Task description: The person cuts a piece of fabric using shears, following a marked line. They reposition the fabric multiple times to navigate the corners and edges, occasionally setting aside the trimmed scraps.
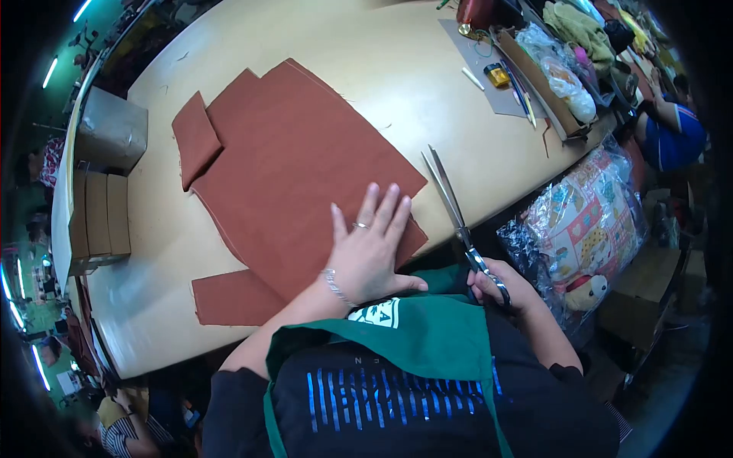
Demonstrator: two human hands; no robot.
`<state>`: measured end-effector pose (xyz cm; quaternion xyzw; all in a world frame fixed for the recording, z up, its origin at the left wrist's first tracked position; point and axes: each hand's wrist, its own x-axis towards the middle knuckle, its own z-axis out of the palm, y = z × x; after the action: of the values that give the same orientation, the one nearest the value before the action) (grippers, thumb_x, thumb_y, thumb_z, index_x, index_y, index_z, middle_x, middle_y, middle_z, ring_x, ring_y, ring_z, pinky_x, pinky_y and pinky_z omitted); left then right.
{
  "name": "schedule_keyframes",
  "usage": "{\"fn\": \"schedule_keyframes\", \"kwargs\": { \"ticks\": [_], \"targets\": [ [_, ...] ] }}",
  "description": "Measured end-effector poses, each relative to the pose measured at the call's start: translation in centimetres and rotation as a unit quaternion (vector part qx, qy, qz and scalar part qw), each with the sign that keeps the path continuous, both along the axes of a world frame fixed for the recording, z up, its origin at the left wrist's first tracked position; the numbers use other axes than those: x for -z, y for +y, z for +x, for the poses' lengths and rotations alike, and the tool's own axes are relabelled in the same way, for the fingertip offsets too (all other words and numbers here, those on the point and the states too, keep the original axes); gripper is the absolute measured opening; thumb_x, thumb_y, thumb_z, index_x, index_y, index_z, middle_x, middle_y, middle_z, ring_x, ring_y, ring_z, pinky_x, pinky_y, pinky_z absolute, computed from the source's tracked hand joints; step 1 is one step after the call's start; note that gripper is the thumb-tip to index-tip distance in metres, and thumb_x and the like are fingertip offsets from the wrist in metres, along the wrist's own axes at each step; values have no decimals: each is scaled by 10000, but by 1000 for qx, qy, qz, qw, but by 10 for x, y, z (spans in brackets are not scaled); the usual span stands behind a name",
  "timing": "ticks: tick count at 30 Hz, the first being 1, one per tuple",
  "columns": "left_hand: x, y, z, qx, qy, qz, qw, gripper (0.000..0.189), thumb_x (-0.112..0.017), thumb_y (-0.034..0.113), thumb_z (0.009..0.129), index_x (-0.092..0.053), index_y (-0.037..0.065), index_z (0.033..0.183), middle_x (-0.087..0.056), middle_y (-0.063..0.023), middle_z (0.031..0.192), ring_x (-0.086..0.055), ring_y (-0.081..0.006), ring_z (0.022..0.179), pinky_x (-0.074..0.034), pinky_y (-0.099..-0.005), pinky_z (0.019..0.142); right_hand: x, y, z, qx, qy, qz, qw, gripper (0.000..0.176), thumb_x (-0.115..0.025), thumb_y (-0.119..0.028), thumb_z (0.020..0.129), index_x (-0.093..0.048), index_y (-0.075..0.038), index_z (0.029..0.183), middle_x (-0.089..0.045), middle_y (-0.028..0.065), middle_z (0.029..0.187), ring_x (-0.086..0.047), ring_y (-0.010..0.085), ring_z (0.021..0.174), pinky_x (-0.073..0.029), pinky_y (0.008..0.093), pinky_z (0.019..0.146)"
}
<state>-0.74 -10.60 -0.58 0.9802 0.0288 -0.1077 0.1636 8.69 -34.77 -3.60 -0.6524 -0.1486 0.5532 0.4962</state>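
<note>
Reddish-brown fabric (282,153) lies in layered pieces on the pale table (156,267), with a folded flap at its upper left and a strip at its lower left. My left hand (368,248) rests flat on the lower right part of the fabric, fingers spread, with a ring and a bracelet on it. To the right, my right hand (500,286) grips the handles of long metal scissors (456,210). The blades are slightly apart, point away from me and lie beside the fabric's right corner, not touching it.
A cardboard box (546,91) with plastic bags, pens and a yellow item (496,74) are at the upper right. A plastic-wrapped patterned bundle (584,221) sits beyond the right edge. Boxes (103,214) stand at the left. Other people are at far right and lower left.
</note>
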Motion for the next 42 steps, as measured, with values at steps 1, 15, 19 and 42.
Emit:
{"fn": "schedule_keyframes", "kwargs": {
  "ticks": [1,15,19,42],
  "targets": [
    [12,-4,-1,-1,-5,8,1000,1054,-695,541,569,-208,48,1362,-117,-131,1444,-59,-318,1339,-135,-666,950,-4,-1,1,1,-7,-1,1000,427,-542,-487,820,-468,-70,767,-486,-10,618,-476,73,565,-410,222,528],
    [-6,19,-35,-2,-47,-335,941,640,-437,-62,746,-311,121,1346,-240,-91,1422,-187,-290,1322,-159,-539,1020,-8,-13,-6,-29,21,1,999,451,-550,-492,809,-512,-42,810,-504,11,612,-477,88,554,-389,218,504],
    [1,12,-42,37,2,-235,971,674,-418,-58,729,-299,168,1353,-230,-73,1423,-178,-287,1324,-189,-602,986,-7,3,-4,-11,43,2,999,452,-529,-506,819,-476,-65,739,-484,-12,602,-471,76,542,-404,220,508],
    [6,8,-56,94,32,-171,980,614,-516,57,779,-312,188,1343,-246,-57,1416,-201,-267,1318,-199,-608,979,-7,32,-6,21,-24,-36,999,508,-574,-573,750,-486,-76,693,-464,-19,524,-436,56,445,-343,197,411]
  ]
}}
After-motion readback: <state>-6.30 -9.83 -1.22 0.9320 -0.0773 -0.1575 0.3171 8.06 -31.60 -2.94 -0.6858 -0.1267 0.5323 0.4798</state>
